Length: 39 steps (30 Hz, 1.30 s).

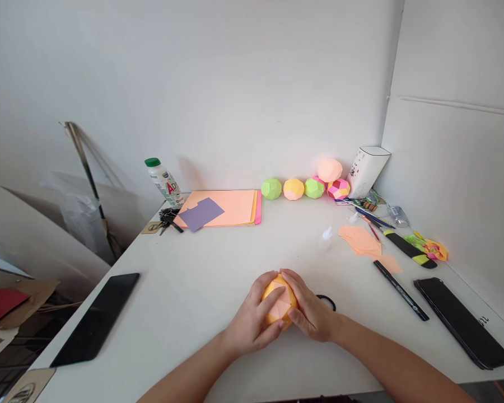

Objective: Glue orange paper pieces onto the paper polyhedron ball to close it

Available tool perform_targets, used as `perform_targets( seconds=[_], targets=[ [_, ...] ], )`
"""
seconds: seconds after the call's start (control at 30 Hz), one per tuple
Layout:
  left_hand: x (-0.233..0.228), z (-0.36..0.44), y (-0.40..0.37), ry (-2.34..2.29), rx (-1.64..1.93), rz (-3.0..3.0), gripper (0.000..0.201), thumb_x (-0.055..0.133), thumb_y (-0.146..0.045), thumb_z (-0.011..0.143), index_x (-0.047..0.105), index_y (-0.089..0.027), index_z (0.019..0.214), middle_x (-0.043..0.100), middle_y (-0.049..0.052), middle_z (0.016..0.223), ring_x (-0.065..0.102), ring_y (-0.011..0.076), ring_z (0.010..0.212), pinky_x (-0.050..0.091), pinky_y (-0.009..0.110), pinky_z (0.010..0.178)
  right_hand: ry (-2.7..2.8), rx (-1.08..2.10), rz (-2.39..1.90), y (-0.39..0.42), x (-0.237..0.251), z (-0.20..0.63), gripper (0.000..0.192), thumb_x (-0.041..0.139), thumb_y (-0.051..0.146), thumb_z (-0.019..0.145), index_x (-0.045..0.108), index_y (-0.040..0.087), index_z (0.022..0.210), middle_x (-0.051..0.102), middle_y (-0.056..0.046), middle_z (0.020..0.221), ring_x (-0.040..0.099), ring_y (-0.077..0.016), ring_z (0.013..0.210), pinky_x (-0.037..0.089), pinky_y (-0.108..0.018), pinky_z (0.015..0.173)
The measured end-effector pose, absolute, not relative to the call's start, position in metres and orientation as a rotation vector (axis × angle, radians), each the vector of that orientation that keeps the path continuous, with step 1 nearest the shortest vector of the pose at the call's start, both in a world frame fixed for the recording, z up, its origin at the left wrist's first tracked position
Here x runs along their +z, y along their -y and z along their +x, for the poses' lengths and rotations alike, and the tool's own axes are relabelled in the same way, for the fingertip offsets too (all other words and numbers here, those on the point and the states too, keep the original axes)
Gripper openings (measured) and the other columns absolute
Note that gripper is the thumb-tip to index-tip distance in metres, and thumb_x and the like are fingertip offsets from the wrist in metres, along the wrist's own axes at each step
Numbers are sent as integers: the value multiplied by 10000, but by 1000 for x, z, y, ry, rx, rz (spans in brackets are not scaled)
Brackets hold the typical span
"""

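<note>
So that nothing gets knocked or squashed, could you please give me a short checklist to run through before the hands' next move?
1. Left hand on the faceted ball: ok, holding it.
2. Right hand on the ball: ok, holding its right side.
3. Ball's underside sound: cannot tell, hidden.
4. Black loop fully in sight: not ok, partly hidden by the right hand.
5. Yellow-and-peach ball by the wall out of the way: ok, apart from both hands.
6. White bottle capped: ok, green cap on.

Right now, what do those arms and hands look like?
The left hand and right hand are gloveless, with no ring I can make out. The left forearm and right forearm taper toward them, with no sleeve, watch or bracelet showing.
</note>
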<state>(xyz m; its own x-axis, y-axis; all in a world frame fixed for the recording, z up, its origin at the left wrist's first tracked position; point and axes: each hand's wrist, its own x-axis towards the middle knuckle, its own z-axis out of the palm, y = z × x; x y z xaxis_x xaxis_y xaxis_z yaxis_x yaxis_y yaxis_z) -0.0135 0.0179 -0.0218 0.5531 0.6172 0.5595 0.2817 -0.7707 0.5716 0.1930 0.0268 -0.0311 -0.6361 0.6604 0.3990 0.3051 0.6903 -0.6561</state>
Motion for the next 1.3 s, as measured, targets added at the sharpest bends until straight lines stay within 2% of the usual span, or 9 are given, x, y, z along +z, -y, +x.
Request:
perform_targets(
  seconds=[0.37,0.6,0.73,0.9,1.1,1.3],
  targets=[
    [-26,-13,-17,-755,1066,2384,537,405,-345,969,195,-296,1460,200,165,1456,317,334,1323,408,546,1008,2252,728,-767,-26,-30,193,672,262,531,982,85,145,1503,235,-199,1517,249,-301,1417,346,-512,1119],
    [-27,-11,-16,-750,1073,2375,636,441,-325,957,102,-292,1494,196,187,1464,283,358,1336,384,582,1002,2207,717,-707,-27,-27,189,662,313,526,972,128,176,1502,269,-182,1498,264,-300,1406,355,-513,1108],
    [-30,-9,-15,-731,1094,2348,721,452,-361,950,13,-249,1510,208,205,1463,263,367,1350,371,587,1018,2160,747,-737,-26,-26,188,638,358,531,959,193,209,1485,283,-171,1491,286,-304,1399,363,-507,1104],
    [-33,-8,-13,-778,1057,2303,757,461,-400,941,6,-195,1510,228,215,1462,264,357,1359,364,569,1046,2123,787,-771,-25,-24,188,564,369,514,960,303,204,1427,337,-173,1449,346,-299,1360,385,-493,1092],
    [-34,-10,-12,-844,1027,2307,778,432,-521,935,18,-195,1508,231,221,1474,293,358,1360,390,558,1038,2124,818,-798,-25,-19,188,520,377,470,962,333,194,1400,367,-172,1424,373,-295,1343,402,-481,1083],
    [-39,-12,-15,-970,1005,2306,940,445,-690,844,-16,-207,1506,250,237,1468,306,391,1355,393,597,1024,2119,839,-820,-26,-21,191,510,352,470,969,328,206,1405,350,-160,1441,349,-288,1356,401,-476,1083]
  ],
)
